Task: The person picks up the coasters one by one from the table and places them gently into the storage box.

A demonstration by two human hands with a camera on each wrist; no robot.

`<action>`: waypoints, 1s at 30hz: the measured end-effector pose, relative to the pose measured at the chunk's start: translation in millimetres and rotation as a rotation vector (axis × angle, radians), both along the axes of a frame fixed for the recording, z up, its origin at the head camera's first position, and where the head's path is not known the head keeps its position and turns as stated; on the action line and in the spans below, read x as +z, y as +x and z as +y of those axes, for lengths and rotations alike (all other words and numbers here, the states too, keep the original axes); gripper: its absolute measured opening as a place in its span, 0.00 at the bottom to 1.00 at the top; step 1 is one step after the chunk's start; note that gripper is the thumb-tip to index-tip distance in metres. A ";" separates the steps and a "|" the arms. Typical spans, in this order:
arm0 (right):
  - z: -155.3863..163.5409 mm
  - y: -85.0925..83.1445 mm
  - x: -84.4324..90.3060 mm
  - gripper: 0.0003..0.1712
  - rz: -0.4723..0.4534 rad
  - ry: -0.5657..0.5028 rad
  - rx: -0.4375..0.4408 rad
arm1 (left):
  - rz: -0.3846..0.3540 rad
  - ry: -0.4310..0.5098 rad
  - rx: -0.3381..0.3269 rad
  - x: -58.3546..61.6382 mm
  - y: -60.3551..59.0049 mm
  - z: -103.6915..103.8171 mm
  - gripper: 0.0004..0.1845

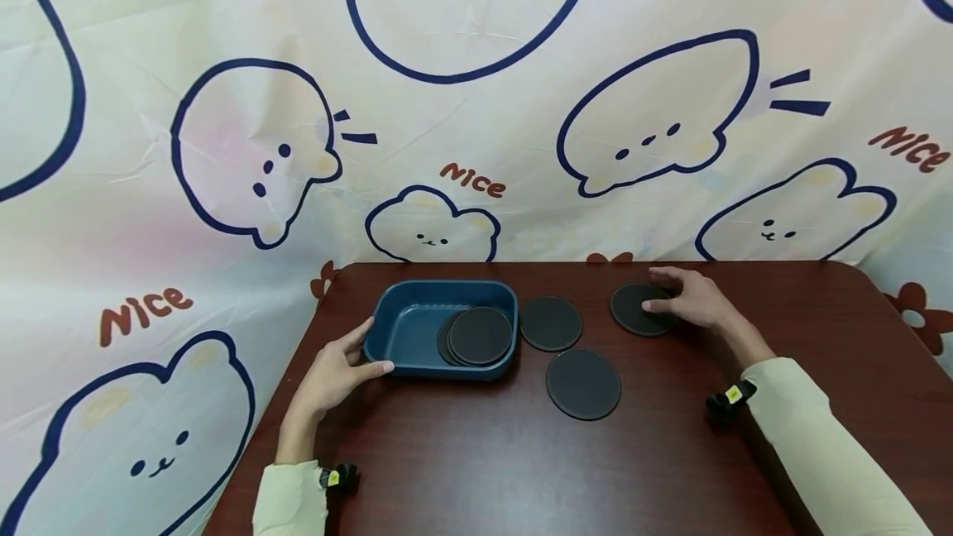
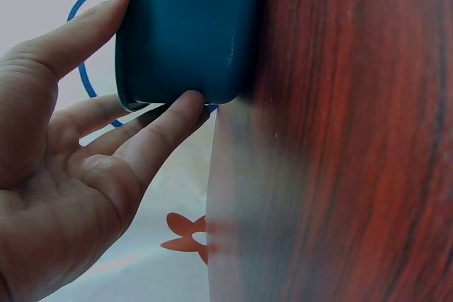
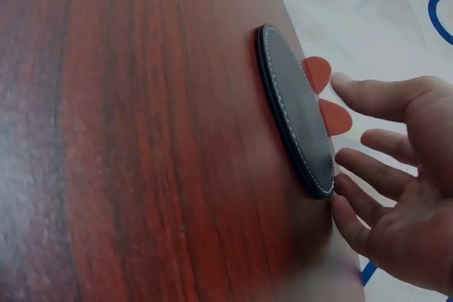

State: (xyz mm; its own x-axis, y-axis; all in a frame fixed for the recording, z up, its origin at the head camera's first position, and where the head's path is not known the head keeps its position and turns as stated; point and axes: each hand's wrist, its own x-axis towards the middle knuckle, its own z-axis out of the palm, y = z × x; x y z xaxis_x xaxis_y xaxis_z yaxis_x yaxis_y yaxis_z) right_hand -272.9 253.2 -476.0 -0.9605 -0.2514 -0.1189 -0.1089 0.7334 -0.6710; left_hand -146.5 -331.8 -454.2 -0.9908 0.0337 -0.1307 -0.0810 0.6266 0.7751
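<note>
A blue rectangular plastic basin (image 1: 417, 370) stands at the table's left, with several black round coasters (image 1: 481, 336) stacked in its right end. My left hand (image 1: 335, 370) holds the basin's left end, thumb at the near rim and fingers along the side wall. In the left wrist view, the thumb (image 2: 106, 15) meets the rim and the fingertips touch the wall. At the far right, my right hand (image 1: 694, 298) is over a black coaster (image 1: 633, 309) with pale stitched edging. In the right wrist view, its loosely bent fingers (image 3: 375, 171) are right by that coaster's edge, thumb spread apart.
Two more black coasters lie on the dark red-brown wooden table (image 1: 476, 461): one coaster (image 1: 551, 323) close to the basin's right wall, another coaster (image 1: 583, 385) nearer me. A cartoon-printed cloth (image 1: 521, 122) hangs behind the table's far edge and along its left side.
</note>
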 end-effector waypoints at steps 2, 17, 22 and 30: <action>-0.1 -0.3 -2.2 0.49 0.007 0.020 0.021 | 0.001 -0.001 -0.001 -0.4 0.2 -0.1 0.48; -3.7 4.1 -4.6 0.45 0.079 0.009 -0.057 | 0.014 0.010 -0.006 -1.8 -0.6 -0.6 0.48; 3.3 6.0 -1.1 0.41 0.111 0.045 -0.067 | 0.012 0.016 -0.012 -0.6 -0.6 -0.3 0.48; 7.3 7.1 12.4 0.30 0.133 0.078 -0.082 | 0.005 0.020 -0.006 -0.6 0.2 -0.3 0.49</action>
